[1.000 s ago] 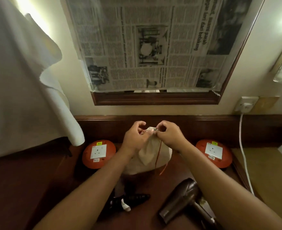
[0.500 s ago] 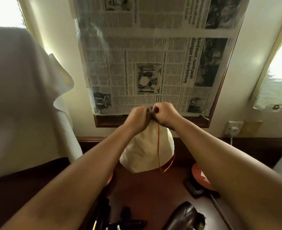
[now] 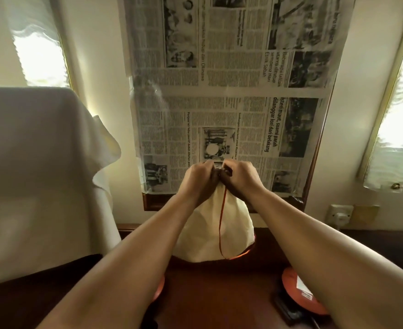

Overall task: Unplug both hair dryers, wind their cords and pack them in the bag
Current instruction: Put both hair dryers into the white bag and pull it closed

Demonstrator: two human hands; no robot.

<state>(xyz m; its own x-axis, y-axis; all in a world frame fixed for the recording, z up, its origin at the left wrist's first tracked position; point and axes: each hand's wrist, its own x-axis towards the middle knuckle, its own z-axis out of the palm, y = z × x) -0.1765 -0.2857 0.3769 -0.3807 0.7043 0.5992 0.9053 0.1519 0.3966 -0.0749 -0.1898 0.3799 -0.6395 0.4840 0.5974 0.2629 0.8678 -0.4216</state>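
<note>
In the head view both hair dryers lie out of frame, and the arms cover most of the desk (image 3: 214, 293). The left hand (image 3: 199, 178) and right hand (image 3: 239, 178) pinch the gathered mouth of the cream bag (image 3: 205, 233), which hangs above the desk with its orange drawstring (image 3: 221, 224) dangling. The bag is higher than half a second ago.

Dark wooden desk (image 3: 210, 288), two orange discs (image 3: 301, 293) on it, white cloth-draped object (image 3: 41, 174) at left
</note>
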